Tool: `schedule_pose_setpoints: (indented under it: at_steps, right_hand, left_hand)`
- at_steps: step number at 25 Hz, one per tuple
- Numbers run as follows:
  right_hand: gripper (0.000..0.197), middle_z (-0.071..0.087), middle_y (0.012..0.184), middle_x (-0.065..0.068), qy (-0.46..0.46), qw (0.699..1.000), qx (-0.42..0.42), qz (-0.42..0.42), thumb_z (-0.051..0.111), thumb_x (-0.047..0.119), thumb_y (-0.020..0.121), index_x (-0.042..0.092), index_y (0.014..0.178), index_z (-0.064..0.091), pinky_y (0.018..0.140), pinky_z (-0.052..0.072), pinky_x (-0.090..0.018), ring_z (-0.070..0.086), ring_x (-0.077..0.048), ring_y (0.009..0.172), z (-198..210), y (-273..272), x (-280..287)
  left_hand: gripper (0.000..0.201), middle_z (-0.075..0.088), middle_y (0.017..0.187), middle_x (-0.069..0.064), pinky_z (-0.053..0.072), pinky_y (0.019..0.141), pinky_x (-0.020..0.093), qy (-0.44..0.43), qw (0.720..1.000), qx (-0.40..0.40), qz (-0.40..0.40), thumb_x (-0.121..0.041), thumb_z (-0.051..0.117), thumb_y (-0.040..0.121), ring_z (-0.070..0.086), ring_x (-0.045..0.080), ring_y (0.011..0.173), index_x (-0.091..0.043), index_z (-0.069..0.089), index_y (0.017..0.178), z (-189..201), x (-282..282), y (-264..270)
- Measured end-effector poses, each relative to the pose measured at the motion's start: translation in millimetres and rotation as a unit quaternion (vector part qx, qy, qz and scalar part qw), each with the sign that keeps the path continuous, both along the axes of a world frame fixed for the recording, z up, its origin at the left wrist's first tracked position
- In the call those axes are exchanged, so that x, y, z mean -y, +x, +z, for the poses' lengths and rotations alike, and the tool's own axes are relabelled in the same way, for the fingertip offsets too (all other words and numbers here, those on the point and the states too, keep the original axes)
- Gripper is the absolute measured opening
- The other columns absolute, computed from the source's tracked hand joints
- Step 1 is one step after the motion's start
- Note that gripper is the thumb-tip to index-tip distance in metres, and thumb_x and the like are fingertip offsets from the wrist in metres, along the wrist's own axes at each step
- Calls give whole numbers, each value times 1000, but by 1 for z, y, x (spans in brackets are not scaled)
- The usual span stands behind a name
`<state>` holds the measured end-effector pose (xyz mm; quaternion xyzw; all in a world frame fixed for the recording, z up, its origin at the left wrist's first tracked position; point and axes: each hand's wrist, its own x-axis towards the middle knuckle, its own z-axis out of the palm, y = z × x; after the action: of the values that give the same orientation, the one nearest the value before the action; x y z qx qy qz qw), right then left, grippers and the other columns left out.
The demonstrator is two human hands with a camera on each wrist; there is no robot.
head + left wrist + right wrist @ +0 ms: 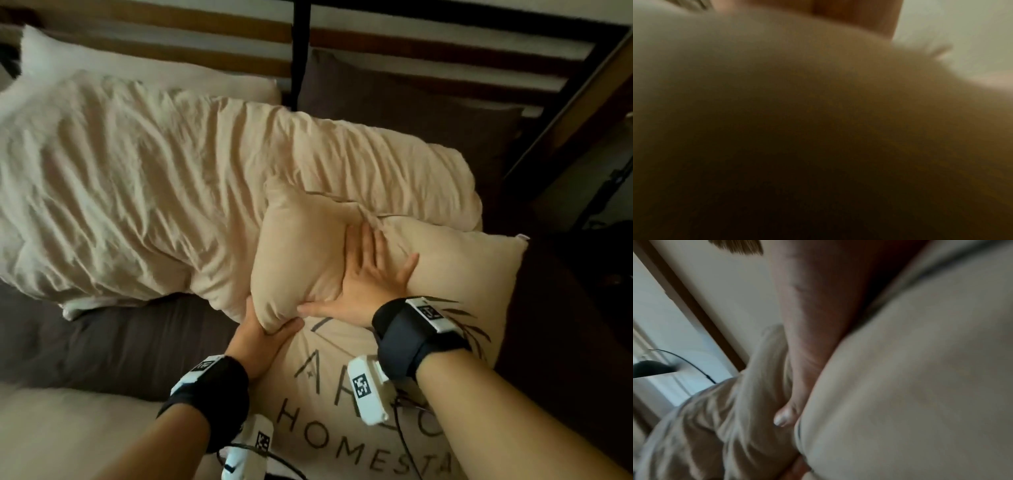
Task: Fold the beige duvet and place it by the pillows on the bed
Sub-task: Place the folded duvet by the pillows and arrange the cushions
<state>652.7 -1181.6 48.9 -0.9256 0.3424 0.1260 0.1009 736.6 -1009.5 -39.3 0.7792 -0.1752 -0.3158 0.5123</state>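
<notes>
Hiding left hand (265,337) fingers, seemingly gripping: beige cushion (301,253) under flat, spread right hand (368,277).

Beige duvet (154,164): matt cloth, heavily creased, soft. Printed cushion (342,394): smooth matt beige cloth, dark lettering. Dark pillow (411,102) and dark sheet (120,342): matt brown-grey cloth, few wrinkles. White pillow (102,65): plain cloth. Headboard (445,37): brown wooden slats, black frame bars. Wristbands (411,335): black fabric, with white, smooth plastic modules.
</notes>
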Motion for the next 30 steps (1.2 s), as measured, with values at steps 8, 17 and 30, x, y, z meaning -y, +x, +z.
schedule_pose_setpoints:
  at_steps: [8,17,30]
  right_hand:
    - [149,-26,159,7,37,999,35,-11,44,101,44,25,146,-33,107,-11,-74,-18,-17,149,-25,-3,20]
    - [106,18,159,-4,19,979,204,14,33,96,65,36,150,14,116,15,-58,17,-29,146,67,46,-6]
    - [114,-18,162,12,104,986,102,-84,29,103,53,51,149,-8,116,6,-64,-18,-28,149,32,121,27]
  left_hand:
    - [87,48,123,-3,42,103,37,103,946,307,-24,-85,51,73,48,22,119,-24,44,134,62,-19,19]
    - [137,-36,158,-14,-2,115,72,459,822,322,-101,-108,43,32,-19,50,147,-62,-35,135,98,-61,196]
    - [118,3,166,4,14,117,68,339,791,499,-101,-106,26,53,9,44,149,-47,7,154,114,-57,275]
